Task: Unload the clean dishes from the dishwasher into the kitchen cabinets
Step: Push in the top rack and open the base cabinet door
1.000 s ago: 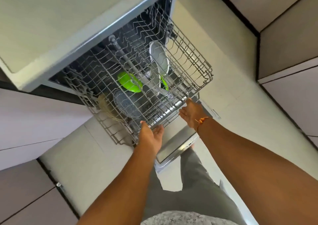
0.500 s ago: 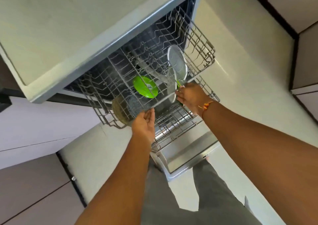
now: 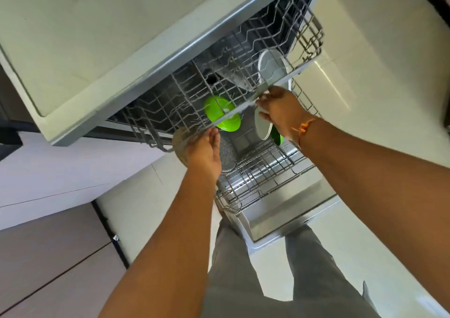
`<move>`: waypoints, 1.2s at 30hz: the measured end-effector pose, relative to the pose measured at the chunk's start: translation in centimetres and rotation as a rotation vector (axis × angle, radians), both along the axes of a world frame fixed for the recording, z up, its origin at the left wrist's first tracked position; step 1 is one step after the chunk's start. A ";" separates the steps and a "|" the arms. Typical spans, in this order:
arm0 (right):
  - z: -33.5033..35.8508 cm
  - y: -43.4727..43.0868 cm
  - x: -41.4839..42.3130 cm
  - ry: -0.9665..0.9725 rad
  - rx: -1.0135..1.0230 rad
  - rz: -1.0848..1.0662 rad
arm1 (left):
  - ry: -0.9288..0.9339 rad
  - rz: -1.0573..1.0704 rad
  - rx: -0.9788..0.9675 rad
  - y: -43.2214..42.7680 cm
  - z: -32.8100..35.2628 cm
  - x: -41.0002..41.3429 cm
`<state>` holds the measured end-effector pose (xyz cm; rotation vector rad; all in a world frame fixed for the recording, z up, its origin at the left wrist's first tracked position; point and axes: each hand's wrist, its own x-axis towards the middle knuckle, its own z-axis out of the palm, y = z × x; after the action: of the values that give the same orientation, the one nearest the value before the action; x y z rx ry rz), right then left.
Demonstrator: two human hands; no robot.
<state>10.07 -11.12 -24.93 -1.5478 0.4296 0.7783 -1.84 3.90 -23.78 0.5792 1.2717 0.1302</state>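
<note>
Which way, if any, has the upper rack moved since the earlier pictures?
Yes: the upper rack has slid back under the countertop, uncovering the lower rack.

Rail of the upper rack (image 3: 243, 108) partly hides the green plate (image 3: 215, 108) beneath. Below that rack, the left hand (image 3: 204, 154) half covers a grey dish (image 3: 227, 157).

A pale counter (image 3: 97, 38) spans the far left, glossy cream floor (image 3: 365, 98) lies right, and a dark plinth (image 3: 106, 227) borders the floor near left.
</note>
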 end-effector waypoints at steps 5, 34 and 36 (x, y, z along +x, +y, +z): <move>0.0 3.1 2.5 -0.051 -0.071 0.077 | -0.015 -0.093 0.126 3.4 -1.3 1.6; 0.6 5.9 -3.7 -0.214 -0.375 0.695 | 0.277 -0.849 0.549 4.7 -1.9 -2.4; 0.3 5.4 -7.6 -0.162 -0.358 0.797 | 0.242 -0.787 0.446 2.8 -1.2 -6.0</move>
<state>2.47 -5.71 -24.59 -2.1332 -0.2120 1.2093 -7.89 6.71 -25.01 1.4748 1.1632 -0.3310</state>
